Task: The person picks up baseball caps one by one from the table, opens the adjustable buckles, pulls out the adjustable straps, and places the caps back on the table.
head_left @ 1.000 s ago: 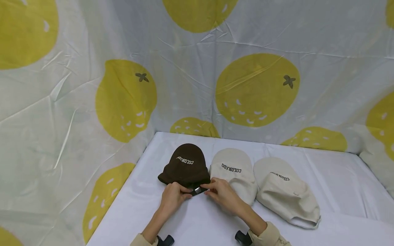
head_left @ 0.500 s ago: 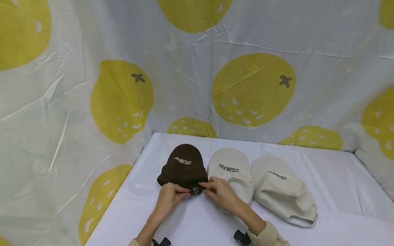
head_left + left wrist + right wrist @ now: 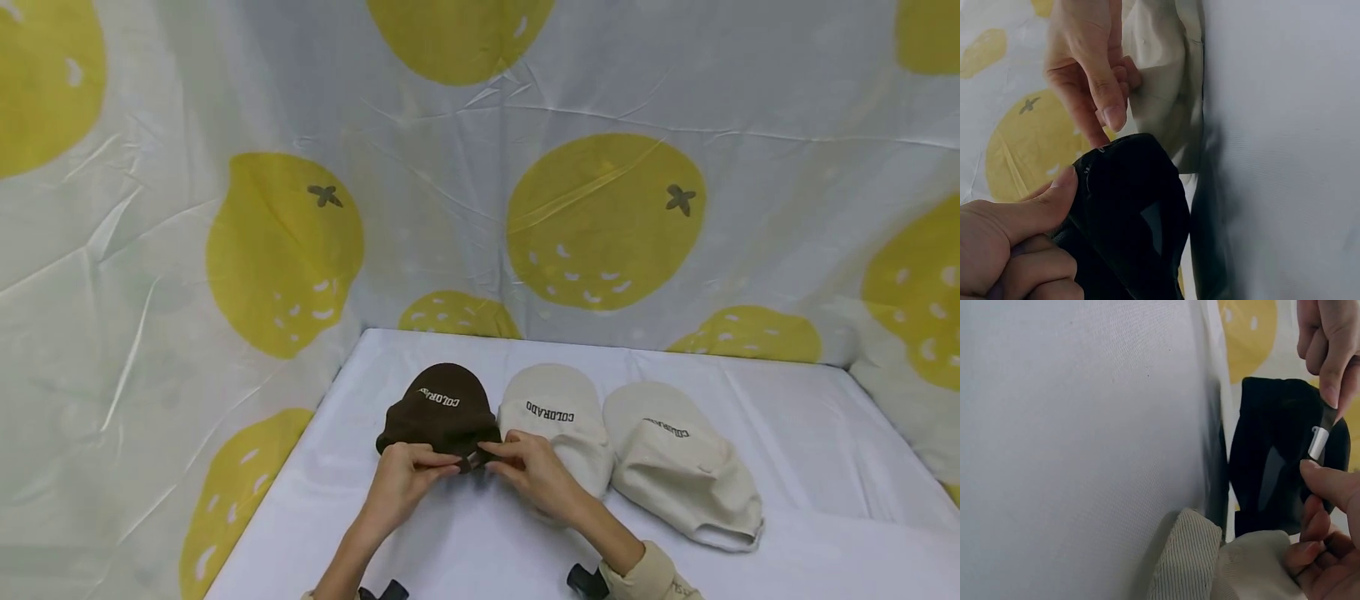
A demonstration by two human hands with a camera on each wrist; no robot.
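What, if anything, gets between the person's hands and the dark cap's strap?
Nothing visible: the left hand and right hand pinch the strap, one each side of its silver buckle. The middle cap lies beside the dark cap.

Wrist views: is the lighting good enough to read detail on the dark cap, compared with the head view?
Left wrist: dim, the dark cap nearly black, most detail lost; right wrist: also near-black, though the silver clasp stands out bright; head: brighter, brown tone visible, white lettering partly readable.
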